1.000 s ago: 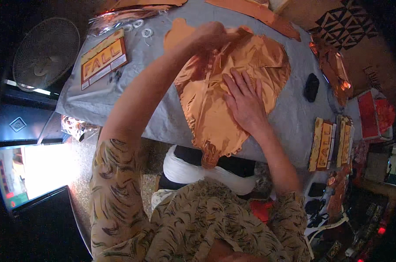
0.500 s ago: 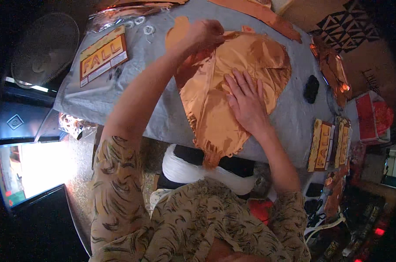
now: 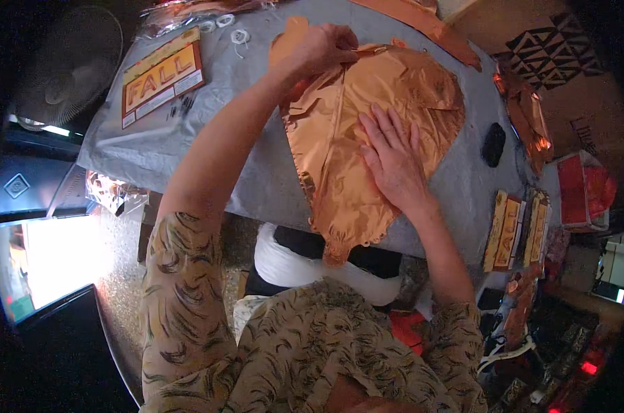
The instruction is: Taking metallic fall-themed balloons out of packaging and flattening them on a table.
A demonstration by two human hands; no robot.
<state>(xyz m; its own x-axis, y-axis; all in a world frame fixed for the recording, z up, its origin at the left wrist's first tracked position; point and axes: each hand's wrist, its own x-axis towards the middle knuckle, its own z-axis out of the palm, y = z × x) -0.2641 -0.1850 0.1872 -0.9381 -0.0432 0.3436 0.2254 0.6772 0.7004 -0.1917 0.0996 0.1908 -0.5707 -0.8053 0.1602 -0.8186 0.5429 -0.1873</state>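
Observation:
A flat copper-orange foil balloon (image 3: 422, 86) lies on the grey-covered table, deflated and creased, with small scalloped tabs along its rim. One flap on its left side is folded over, leaving a long straight crease. At the far edge my left hand (image 3: 324, 49) is closed, with thumb and fingers pinching the foil there; its fingertips are partly hidden. Nearer to me, my right hand (image 3: 397, 165) rests flat on the middle of the balloon, fingers stretched out. The balloon's narrow near end (image 3: 337, 249) hangs over the table's front edge.
Printed cards (image 3: 162, 77) lie far left, beside rolls of white ribbon (image 3: 240, 36). More cards (image 3: 506, 230) sit at the right edge, near a small black object (image 3: 492, 144). Copper foil pieces (image 3: 525, 113) lie along the right side. A cardboard box (image 3: 567, 51) stands beyond.
My left hand keeps its pinch at the balloon's far edge, its fingers slightly shifted. My right hand stays flat in nearly the same place. The whole view has moved a little.

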